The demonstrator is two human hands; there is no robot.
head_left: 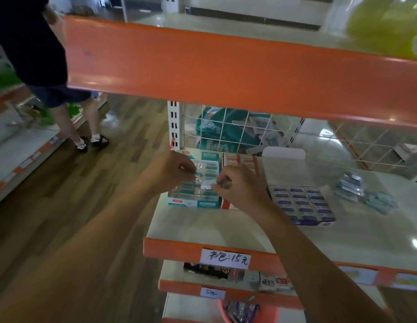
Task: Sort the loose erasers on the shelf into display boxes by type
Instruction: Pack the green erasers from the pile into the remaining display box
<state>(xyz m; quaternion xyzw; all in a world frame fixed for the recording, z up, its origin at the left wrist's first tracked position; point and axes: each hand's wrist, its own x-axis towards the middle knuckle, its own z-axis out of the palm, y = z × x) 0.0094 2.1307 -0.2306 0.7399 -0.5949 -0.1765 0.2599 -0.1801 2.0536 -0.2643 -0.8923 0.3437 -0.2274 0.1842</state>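
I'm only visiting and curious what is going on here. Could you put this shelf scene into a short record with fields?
Place: shop shelf, orange edges
Left hand: fingers curled at the teal box; hold unclear
Right hand: pinches a wrapped eraser over the teal box
Boxes: teal box, red box right beside it, blue box further right
Loose erasers: pile at the shelf's right, apart from the boxes
Bystander: a person standing in the aisle, left

Single view: head-worn wide-angle camera, facing forward and down, close above the middle shelf [226,227], centre-right of frame.
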